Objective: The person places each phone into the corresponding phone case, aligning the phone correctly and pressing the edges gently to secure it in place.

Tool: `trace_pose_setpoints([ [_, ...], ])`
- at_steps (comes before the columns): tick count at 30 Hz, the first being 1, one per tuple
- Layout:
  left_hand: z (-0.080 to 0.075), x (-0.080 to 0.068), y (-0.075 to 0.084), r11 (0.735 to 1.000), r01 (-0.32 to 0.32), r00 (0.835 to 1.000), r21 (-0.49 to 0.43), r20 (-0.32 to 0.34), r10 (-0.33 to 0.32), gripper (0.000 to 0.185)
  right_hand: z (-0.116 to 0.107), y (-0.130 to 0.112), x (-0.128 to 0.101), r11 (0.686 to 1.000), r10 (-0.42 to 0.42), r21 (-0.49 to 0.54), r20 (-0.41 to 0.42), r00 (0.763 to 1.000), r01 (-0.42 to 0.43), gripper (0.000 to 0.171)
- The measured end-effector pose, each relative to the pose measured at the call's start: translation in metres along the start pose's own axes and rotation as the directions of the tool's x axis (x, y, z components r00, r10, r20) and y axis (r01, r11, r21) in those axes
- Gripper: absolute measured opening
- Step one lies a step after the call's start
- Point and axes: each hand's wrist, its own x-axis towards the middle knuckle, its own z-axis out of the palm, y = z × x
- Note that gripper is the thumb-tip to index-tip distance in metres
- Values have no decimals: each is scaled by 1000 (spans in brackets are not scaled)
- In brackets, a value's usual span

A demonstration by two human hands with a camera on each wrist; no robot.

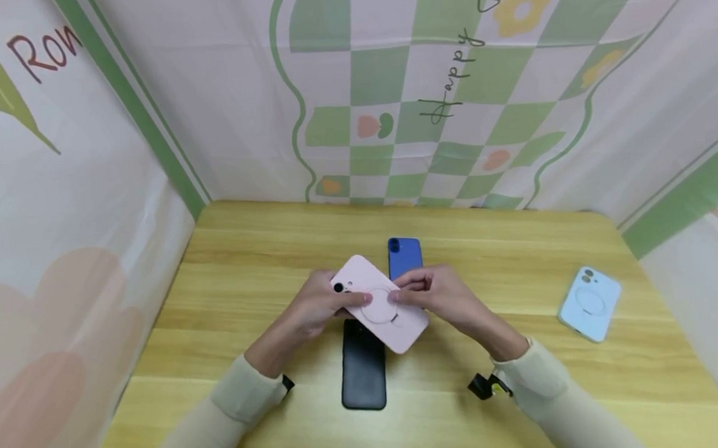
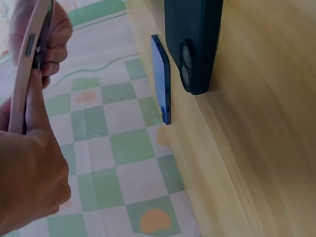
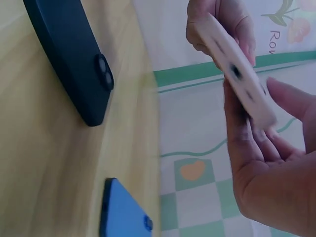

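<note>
A pink phone case (image 1: 401, 333) with a ring on its back is held tilted above the table; whether a phone sits inside it, I cannot tell. My left hand (image 1: 314, 304) grips its left side, thumb on the back near the ring. From the right, my right hand (image 1: 444, 294) holds the opposite edge, its thumb over the ring and its fingers beneath. In the left wrist view the case (image 2: 22, 74) shows edge-on, and fingers reach its inner side. Below the hands lies a black phone (image 1: 363, 372), and just beyond them a blue phone (image 1: 405, 257).
A light blue phone case (image 1: 590, 303) with a ring lies at the right of the wooden table (image 1: 262, 242); whether it contains a phone is unclear. Patterned cloth (image 1: 238, 122) hangs behind the table and along both sides.
</note>
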Motion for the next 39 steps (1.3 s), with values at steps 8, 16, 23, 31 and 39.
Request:
trace_pose_setpoints([
  [8,8,5,-5,1000,-2,997,0,74,2,31,1,3,-1,1000,-22,-2,68,997,22,15],
  [16,19,11,-6,999,30,998,-15,52,-29,29,-5,19,-12,976,42,213,55,998,-53,13],
  [23,27,19,-11,997,71,992,8,107,-71,28,-12,36,-20,950,60,302,69,996,-78,12],
  [31,43,29,-23,992,93,976,80,188,-107,21,-16,57,-38,950,112,283,94,989,-134,15],
  [39,57,36,-38,983,93,964,158,233,-129,14,-14,74,-51,952,192,232,59,980,-200,16],
])
